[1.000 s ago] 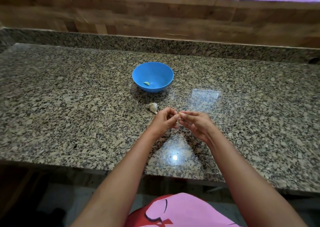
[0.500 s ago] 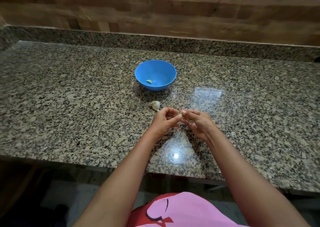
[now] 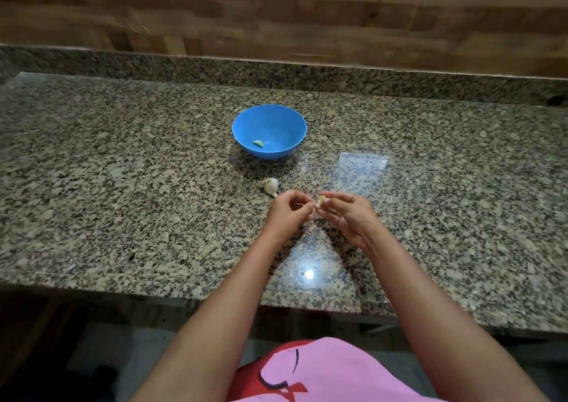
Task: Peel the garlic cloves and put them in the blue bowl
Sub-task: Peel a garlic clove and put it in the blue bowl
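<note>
A small garlic clove (image 3: 319,201) sits right between the two sets of fingertips, held above the granite counter (image 3: 123,186). The right hand (image 3: 347,214) pinches it, thumb and forefinger curled round its right side, the other fingers bent loosely behind. The left hand (image 3: 289,209) meets it from the other side, its fingers curled inward with the tips at the clove's left edge; they seem to nip at a bit of skin there, but the detail is too small to be sure of exactly what they grasp. Neither hand is spread flat; both are bent in a tight pinch.

Just beyond the left hand's knuckles, nearly touching them, a garlic bulb piece (image 3: 271,185) in its white skin lies on the counter. Farther out from the fingers, straight past that piece, stands the blue bowl (image 3: 285,119), well apart from both hands. One peeled clove (image 3: 258,143) lies inside it, low on the near left of the bowl's floor.
</note>
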### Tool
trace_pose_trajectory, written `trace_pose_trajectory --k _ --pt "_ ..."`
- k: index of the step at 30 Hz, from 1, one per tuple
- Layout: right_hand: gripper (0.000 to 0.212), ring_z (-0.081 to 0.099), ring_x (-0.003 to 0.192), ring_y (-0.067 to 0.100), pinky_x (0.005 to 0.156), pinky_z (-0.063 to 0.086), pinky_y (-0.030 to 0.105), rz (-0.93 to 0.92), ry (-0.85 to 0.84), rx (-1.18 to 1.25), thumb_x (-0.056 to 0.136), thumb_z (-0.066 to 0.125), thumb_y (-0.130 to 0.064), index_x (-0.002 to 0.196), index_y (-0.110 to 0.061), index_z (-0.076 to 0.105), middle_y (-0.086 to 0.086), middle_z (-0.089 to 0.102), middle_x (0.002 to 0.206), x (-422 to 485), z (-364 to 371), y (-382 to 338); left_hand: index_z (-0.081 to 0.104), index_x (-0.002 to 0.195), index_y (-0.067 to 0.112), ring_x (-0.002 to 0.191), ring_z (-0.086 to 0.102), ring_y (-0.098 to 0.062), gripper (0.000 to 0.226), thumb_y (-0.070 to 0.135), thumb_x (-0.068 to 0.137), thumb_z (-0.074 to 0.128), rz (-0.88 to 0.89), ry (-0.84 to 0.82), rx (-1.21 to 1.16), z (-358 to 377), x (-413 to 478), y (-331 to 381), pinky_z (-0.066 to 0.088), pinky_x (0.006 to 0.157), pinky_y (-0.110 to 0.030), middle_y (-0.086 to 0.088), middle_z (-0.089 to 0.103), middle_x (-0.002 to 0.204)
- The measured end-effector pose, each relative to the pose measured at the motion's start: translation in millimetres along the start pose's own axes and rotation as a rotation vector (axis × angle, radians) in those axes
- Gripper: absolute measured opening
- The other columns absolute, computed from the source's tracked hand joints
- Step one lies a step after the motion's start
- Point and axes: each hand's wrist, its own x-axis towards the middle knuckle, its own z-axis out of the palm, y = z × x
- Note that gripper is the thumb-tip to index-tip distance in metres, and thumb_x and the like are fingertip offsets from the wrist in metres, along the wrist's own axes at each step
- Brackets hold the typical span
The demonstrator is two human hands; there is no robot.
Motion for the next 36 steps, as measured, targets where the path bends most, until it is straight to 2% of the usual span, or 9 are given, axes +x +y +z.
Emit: trace_pose_trajectory --k 4,9,12,15,18,23,27,31,36 --pt "0.012 0.067 0.081 0.021 0.08 0.056 0.028 -0.052 -0.002 -0.161 0.082 0.061 0.004 0.093 0.0 0.065 0.014 0.068 0.089 0 1 2 0.065 0.1 0.005 0.073 0.062 -0.012 0.014 0.007 0.087 0.064 -0.057 -0.02 -0.067 3 0 2 0.055 0.065 -0.021 -0.005 0.067 0.085" --pt "0.01 0.068 0.074 0.016 0.077 0.057 0.028 -0.065 -0.03 -0.192 0.082 0.063 0.002 0.089 -0.004 0.066 0.009 0.07 0.083 -1 0 5 0.067 0.1 0.0 0.064 0.062 -0.009 0.015 0.005 0.087 0.063 -0.067 0.05 -0.024 3 1 3 0.046 0.052 -0.012 -0.003 0.066 0.079" --pt "0.01 0.067 0.078 0.017 0.079 0.056 0.03 -0.105 -0.022 -0.298 0.081 0.067 -0.004 0.09 -0.005 0.067 0.007 0.07 0.084 -2 0 6 0.069 0.098 0.007 0.071 0.062 -0.009 0.013 0.011 0.086 0.065 -0.007 0.085 0.097 2 3 2 0.048 0.058 -0.015 0.0 0.068 0.082" --pt "0.015 0.066 0.072 0.011 0.07 0.057 0.025 -0.164 -0.005 -0.372 0.08 0.07 -0.007 0.093 -0.002 0.068 0.005 0.07 0.082 -1 3 4 0.068 0.098 0.011 0.076 0.063 -0.008 0.011 0.014 0.087 0.065 0.025 0.092 0.093 4 3 3 0.051 0.066 -0.017 0.002 0.068 0.085" --pt "0.017 0.065 0.071 0.014 0.064 0.055 0.022 -0.194 0.034 -0.348 0.078 0.071 -0.006 0.093 0.0 0.068 0.01 0.07 0.083 1 6 3 0.065 0.102 0.006 0.075 0.063 -0.01 0.016 0.015 0.091 0.06 0.005 0.092 0.051 6 5 1 0.054 0.068 -0.018 -0.001 0.067 0.085" --pt "0.005 0.062 0.057 0.011 0.056 0.054 0.018 -0.24 0.079 -0.36 0.081 0.066 0.002 0.086 0.002 0.066 0.01 0.067 0.074 2 8 7 0.061 0.101 -0.001 0.07 0.061 -0.01 0.018 0.014 0.094 0.054 0.006 0.074 0.089 9 7 -4 0.055 0.066 -0.019 -0.005 0.064 0.081" --pt "0.01 0.062 0.059 0.013 0.056 0.055 0.019 -0.213 0.069 -0.337 0.084 0.061 0.005 0.093 0.007 0.065 0.011 0.067 0.074 4 5 9 0.061 0.095 0.001 0.065 0.06 -0.01 0.011 0.01 0.093 0.056 -0.008 0.043 0.017 6 7 -6 0.053 0.063 -0.019 -0.005 0.063 0.076" --pt "0.009 0.063 0.055 0.013 0.056 0.055 0.019 -0.166 0.009 -0.188 0.087 0.056 0.007 0.089 0.002 0.063 0.01 0.067 0.071 3 7 9 0.061 0.085 0.007 0.064 0.063 -0.009 0.008 0.005 0.091 0.057 -0.026 0.046 -0.069 6 9 -4 0.055 0.062 -0.019 -0.006 0.064 0.075" --pt "0.011 0.063 0.056 0.014 0.058 0.056 0.02 -0.114 -0.029 -0.118 0.089 0.051 0.006 0.088 0.003 0.062 0.014 0.065 0.073 2 5 8 0.061 0.094 -0.002 0.067 0.065 -0.012 0.008 0.005 0.092 0.056 -0.038 0.01 -0.108 6 7 -5 0.056 0.064 -0.02 -0.01 0.065 0.079"
